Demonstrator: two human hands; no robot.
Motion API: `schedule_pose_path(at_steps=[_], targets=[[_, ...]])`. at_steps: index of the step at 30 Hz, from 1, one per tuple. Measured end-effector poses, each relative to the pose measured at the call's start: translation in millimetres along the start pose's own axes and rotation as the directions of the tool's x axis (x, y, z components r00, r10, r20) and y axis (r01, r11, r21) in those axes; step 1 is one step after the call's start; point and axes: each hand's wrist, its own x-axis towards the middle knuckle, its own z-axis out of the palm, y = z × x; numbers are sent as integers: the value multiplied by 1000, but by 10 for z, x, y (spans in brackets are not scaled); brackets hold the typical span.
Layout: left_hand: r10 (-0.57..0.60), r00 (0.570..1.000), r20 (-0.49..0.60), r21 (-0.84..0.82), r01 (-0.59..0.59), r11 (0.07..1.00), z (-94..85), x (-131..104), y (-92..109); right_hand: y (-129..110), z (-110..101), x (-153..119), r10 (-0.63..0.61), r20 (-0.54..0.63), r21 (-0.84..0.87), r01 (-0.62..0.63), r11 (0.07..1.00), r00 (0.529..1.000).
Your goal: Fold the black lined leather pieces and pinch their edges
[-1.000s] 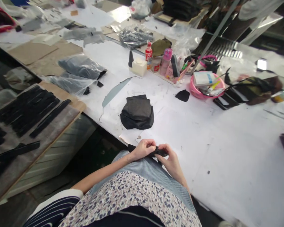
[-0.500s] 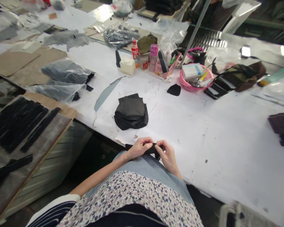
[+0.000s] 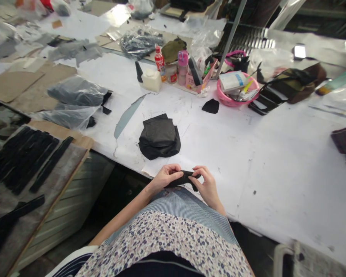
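A strip of black fabric-like material (image 3: 185, 177) is stretched between my two hands at the table's front edge, close to my apron. My left hand (image 3: 167, 177) pinches it from the left, thumb against fingertips. On the other side my right hand (image 3: 205, 184) grips the strip between thumb and fingers, and a short end hangs below. Just beyond the hands lies a stack of black cut pieces (image 3: 159, 135), flat on the white tabletop (image 3: 219, 154). Parts of the strip are hidden under my fingers.
Black strips (image 3: 20, 157) lie on a board at the left. Plastic-wrapped dark pieces (image 3: 77, 92) are behind it. A red-capped bottle (image 3: 159, 63), a white container (image 3: 151, 80) and a pink basket (image 3: 236, 100) stand farther back. A small black scrap (image 3: 210, 106) lies before the basket.
My hands have shifted slightly apart, showing more of the black strip between them. Its left end no longer sticks out past my left wrist. The camera view has moved a little.
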Motion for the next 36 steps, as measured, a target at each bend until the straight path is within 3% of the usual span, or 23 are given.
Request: schedule_pose_path(at_steps=[3, 6, 15, 21, 26, 32, 36], targets=[[32, 992, -125, -22, -34, 999, -80, 3, 31, 160, -42, -11, -6, -46, -76, 3, 997, 999], [60, 981, -183, -27, -66, 997, -167, 19, 26, 297, -52, -33, 16, -64, -14, -17, 1000, 998], [68, 976, -206, -21, -74, 997, -265, 39, 36, 345, -2, -47, 175, -33, 331, -155, 931, 984], [71, 967, -245, -25, -80, 996, -268, 50, 50, 325, -6, -53, 226, 28, 392, -218, 894, 974], [72, 962, -264, -13, -79, 997, -269, 52, 54, 365, 40, -39, 259, -18, 415, -228, 881, 966], [80, 964, -253, -26, -89, 996, -281, 43, 45, 419, 106, -28, 358, -71, 566, -258, 783, 931], [85, 958, -273, -6, -90, 996, -287, 28, 48, 410, 110, -20, 357, -104, 534, -251, 807, 928]])
